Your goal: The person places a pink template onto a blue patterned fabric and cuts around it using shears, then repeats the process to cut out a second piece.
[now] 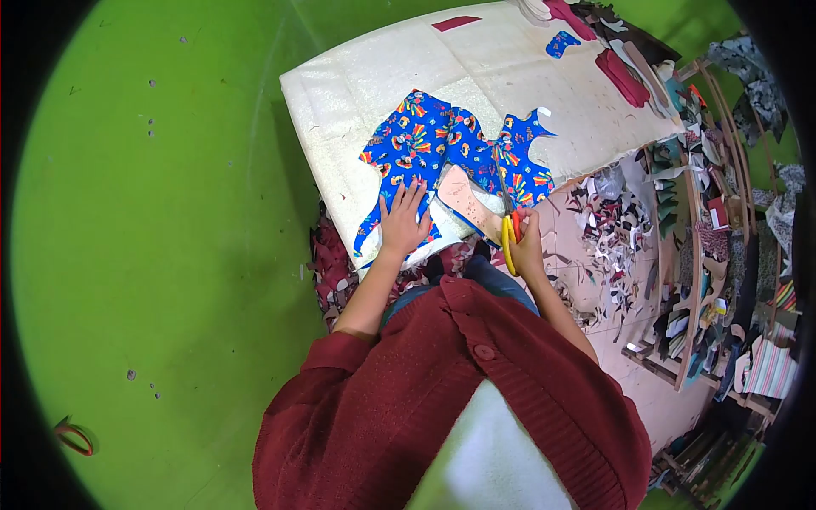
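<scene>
Blue fabric (416, 127) with a colourful print lies on the pale-covered table, its outline irregular from cut-outs. My left hand (405, 220) rests flat on its lower left part, fingers spread. In my right hand (527, 246) is a pair of scissors (511, 235) with yellow and orange handles, the blades pointing away from me into the fabric's right part. Between my hands a beige, sole-shaped pattern piece (466, 201) lies over the fabric, a blue edge showing along its lower side. How far the blades are parted is hard to make out.
The table's cover (340, 102) is cream-coloured. A small blue offcut (562, 44), dark red pieces (622, 78) and a red scrap (456, 23) lie farther back. Fabric scraps (608, 242) litter the floor at right, beside a wooden rack (693, 280) full of material. A green wall (170, 212) stands left.
</scene>
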Motion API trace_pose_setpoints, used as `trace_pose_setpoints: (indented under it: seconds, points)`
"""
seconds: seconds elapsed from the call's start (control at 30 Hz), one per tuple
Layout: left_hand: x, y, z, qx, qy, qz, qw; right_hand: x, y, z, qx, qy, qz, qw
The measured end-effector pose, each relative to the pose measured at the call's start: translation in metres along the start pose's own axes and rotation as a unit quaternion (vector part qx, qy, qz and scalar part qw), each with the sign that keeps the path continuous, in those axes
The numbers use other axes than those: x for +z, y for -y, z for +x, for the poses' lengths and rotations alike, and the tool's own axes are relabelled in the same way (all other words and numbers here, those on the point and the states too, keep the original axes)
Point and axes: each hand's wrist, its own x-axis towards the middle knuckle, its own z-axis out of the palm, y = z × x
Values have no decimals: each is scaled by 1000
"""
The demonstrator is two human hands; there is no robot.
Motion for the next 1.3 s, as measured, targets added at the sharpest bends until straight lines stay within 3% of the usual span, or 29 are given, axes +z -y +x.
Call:
trace_pose_setpoints:
  seconds: [0.1, 0.2, 0.3, 0.33, 0.37, 0.43, 0.47, 0.5, 0.53, 0.57, 0.7, 0.9, 1.1, 1.17, 1.23, 1.3]
  points:
    - [-3, 4, 3, 0, 16, -22, 1000, -2, 0, 4, 22, 28, 29, 999]
    - [-20, 6, 9, -34, 123, -106, 986, 0, 2, 8, -15, 12, 30, 999]
    - [-35, -13, 4, -53, 115, -59, 990, 4, -3, 9, 16, 30, 30, 999]
    - [-30, -16, 3, -21, 19, -142, 989, 7, -5, 9, 8, 27, 53, 998]
    - [-27, -24, 1, -23, 19, -143, 989, 7, -6, 10, 8, 29, 52, 998]
    - [-26, -46, -8, -111, 22, -388, 915, 7, -8, 10, 71, 35, 78, 994]
    - [-29, -56, -11, -209, 149, -471, 844, 7, -10, 9, 72, 38, 76, 994]
    - [-26, -59, -10, -214, 147, -473, 842, 6, -10, 9, 96, 44, 107, 989]
    - [-21, -60, -10, -319, 224, -587, 709, 5, -11, 8, 121, 50, 137, 982]
    - [-16, -63, -9, -407, 289, -675, 543, 5, -15, 7, 121, 57, 132, 982]
    - [17, -71, -3, -484, 213, -693, 489, 4, -22, 3, 127, 61, 176, 974]
    - [33, -93, 1, -535, 99, -644, 537, -6, -37, 12, 94, 161, 197, 963]
    - [37, -101, -3, -487, 20, -667, 563, -38, -55, 47, 28, 191, 158, 968]
    - [34, -102, -3, -485, 13, -648, 587, -64, -29, 65, 80, 296, 94, 947]
    - [36, -99, -7, -474, 23, -609, 636, -84, -20, 93, 50, 356, 107, 927]
    - [41, -102, -12, -439, -14, -614, 656, -99, -5, 124, -15, 509, 14, 860]
